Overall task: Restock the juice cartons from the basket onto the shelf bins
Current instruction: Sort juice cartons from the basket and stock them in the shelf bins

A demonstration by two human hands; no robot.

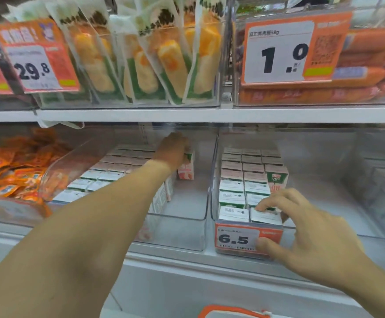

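Note:
Two clear shelf bins sit side by side on the lower shelf. The left bin [182, 228] holds rows of small juice cartons [109, 171] along its left side. My left hand [172, 150] reaches deep into it and is shut on a pink-and-white juice carton [186, 171] standing at the back. The right bin [213, 180] is packed with green-and-white cartons [244, 180]. My right hand [301, 226] rests at its front, fingers spread on the front carton [266, 216], thumb on the 6.5 price tag [237, 239].
The orange rim of the basket [230, 312] shows at the bottom edge. Orange snack packets [10, 171] fill the bin at left. The upper shelf [187, 114] carries packaged snacks [145, 60], sausages [358, 72] and price tags. The right part of the left bin floor is bare.

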